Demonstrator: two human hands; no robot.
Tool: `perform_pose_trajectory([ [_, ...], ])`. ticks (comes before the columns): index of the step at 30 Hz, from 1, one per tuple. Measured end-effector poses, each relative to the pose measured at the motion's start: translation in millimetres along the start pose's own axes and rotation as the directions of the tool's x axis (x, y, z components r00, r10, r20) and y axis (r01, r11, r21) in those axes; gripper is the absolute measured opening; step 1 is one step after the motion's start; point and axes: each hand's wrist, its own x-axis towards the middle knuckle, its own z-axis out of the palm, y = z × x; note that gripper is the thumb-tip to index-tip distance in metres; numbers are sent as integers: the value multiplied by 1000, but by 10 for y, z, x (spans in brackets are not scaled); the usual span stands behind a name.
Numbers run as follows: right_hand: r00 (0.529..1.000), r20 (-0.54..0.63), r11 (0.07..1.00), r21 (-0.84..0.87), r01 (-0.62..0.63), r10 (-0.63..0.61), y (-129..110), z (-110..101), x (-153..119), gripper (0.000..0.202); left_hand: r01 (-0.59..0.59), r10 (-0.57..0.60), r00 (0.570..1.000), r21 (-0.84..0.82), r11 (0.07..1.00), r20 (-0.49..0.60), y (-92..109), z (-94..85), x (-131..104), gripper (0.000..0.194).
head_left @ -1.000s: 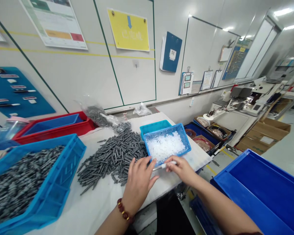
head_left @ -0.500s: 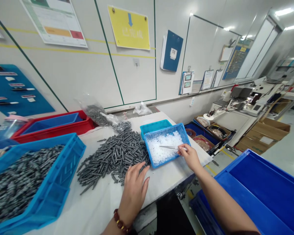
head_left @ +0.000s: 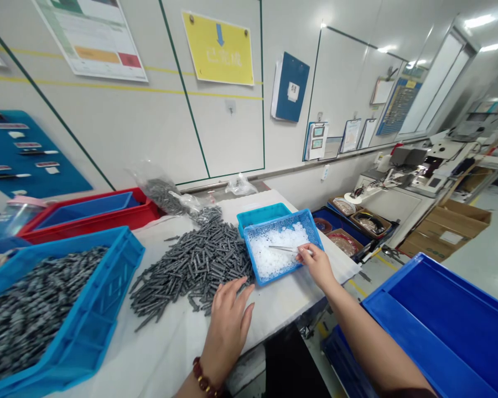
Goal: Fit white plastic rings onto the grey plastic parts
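Note:
Small white pieces fill a blue basket (head_left: 255,264) on the white-covered table. My right hand (head_left: 316,265) pinches a pair of metal tweezers (head_left: 283,249) over the basket, their tips at the white pieces. A heap of dark grey slender parts (head_left: 199,257) lies left of the basket. At the heap's near right edge rests my left hand (head_left: 229,320), palm down, fingers spread and slightly bent, with a beaded bracelet on the wrist. Whether its fingertips touch a part is not clear. A teal tray (head_left: 259,213) stands just behind the basket.
A large blue crate (head_left: 103,315) of grey parts stands at the left, with a red bin (head_left: 149,207) behind it. Plastic bags (head_left: 161,188) lie by the wall. Dark blue bins (head_left: 448,320) stand right of the table (head_left: 149,359).
My right hand and the tweezers have shifted very slightly to the left over the basket. My left hand is nearly unmoved.

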Motion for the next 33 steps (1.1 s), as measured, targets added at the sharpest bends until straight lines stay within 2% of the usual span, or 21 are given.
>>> perform_pose_trajectory([
  [5,996,19,990,111,-89,88,23,94,83,37,-3,3,1000,-6,1000,14,-5,12,-15,28],
  [11,996,-18,988,133,-82,85,-12,21,84,39,-1,1,1000,-11,1000,-3,-28,7,-35,27],
  [16,1000,-3,1000,-19,22,-22,-81,-11,-7,29,-3,3,1000,-18,1000,12,-8,27,-26,28],
  [22,988,-54,968,-219,126,-141,-89,-20,-23,25,1,0,1000,-13,1000,18,-13,32,-45,27],
  [33,983,-39,936,-314,156,-177,-211,-1,15,23,-11,11,1000,-1,1000,14,-36,19,-44,27],
])
